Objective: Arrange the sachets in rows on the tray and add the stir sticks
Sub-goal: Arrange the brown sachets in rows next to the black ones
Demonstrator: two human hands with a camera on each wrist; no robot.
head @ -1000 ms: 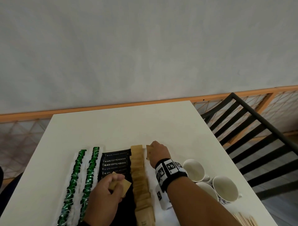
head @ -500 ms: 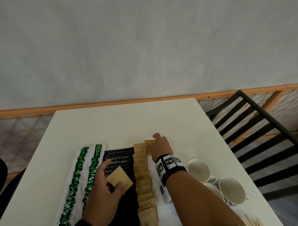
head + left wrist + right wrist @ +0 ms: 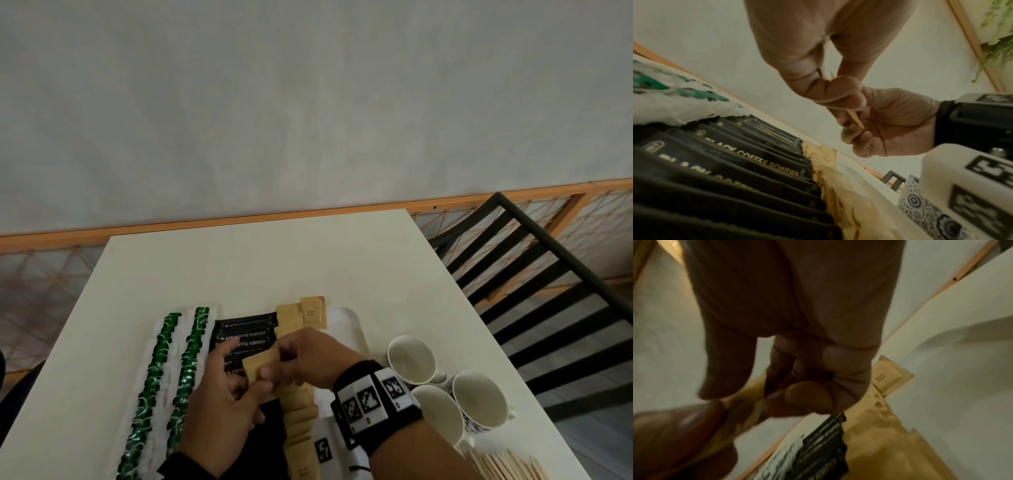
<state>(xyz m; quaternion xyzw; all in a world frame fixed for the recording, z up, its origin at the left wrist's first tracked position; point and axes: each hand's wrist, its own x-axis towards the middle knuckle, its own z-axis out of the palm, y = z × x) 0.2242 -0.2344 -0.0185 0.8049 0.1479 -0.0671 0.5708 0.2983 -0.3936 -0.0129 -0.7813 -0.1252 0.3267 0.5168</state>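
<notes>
A white tray [image 3: 352,325] carries rows of sachets: two green-and-white rows [image 3: 161,377], a black coffee row [image 3: 246,334] and a tan sugar row [image 3: 298,407]. One tan sachet [image 3: 312,312] lies alone at the tray's far end, starting a further row. Above the black row both hands meet on a small stack of tan sachets [image 3: 262,366]. My left hand [image 3: 226,401] holds the stack from below. My right hand [image 3: 301,356] pinches a sachet from it; the left wrist view shows the sachet edge [image 3: 854,117] between the fingertips. Wooden stir sticks [image 3: 507,464] lie at the near right.
Three white cups [image 3: 411,359] stand right of the tray. A black slatted chair [image 3: 534,274] is off the table's right edge. The white table [image 3: 257,260] runs to a wall with an orange rail beyond.
My right hand left the lone tan sachet at the tray's far end and drew back to the stack in my left hand, where it now pinches a sachet.
</notes>
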